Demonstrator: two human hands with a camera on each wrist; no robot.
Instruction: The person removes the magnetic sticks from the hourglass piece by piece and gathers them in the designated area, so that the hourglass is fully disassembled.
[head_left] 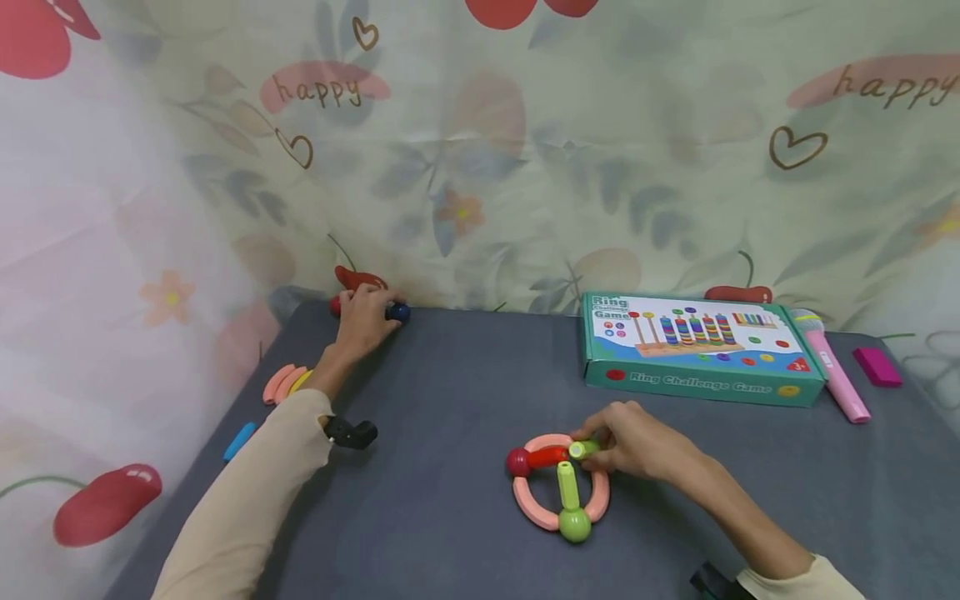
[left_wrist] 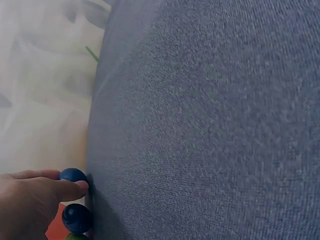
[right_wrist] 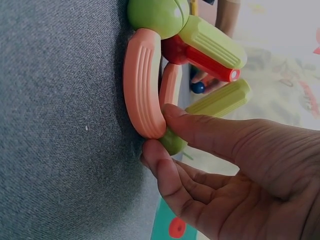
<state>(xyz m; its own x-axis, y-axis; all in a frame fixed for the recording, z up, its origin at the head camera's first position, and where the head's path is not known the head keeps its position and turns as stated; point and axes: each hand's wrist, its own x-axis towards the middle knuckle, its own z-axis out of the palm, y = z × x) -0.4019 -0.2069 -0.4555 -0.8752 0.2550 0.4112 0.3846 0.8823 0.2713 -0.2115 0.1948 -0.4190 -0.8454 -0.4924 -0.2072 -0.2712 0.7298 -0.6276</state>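
Observation:
At the far left corner of the grey table, my left hand [head_left: 363, 323] pinches a blue ball [left_wrist: 73, 175] between thumb and fingers. A second dark blue ball [left_wrist: 77, 218] lies beside it, and a red ball [head_left: 335, 306] shows past the hand. Front and centre is a ring of pink curved sticks [head_left: 533, 507] joined by balls. My right hand [head_left: 637, 442] grips its right back joint, a green ball [right_wrist: 174, 143] mostly covered by the fingers. A red stick [head_left: 549, 456] and light green sticks [head_left: 567, 483] rise inward from the red and green balls [head_left: 575, 525].
A green Ring Challenge Game box [head_left: 701, 350] stands at the back right, with a pink toy microphone [head_left: 836, 371] and a magenta block [head_left: 877, 367] beside it. Pink and yellow curved pieces [head_left: 281, 383] and a blue piece [head_left: 240, 442] lie along the left edge. Printed cloth hangs behind.

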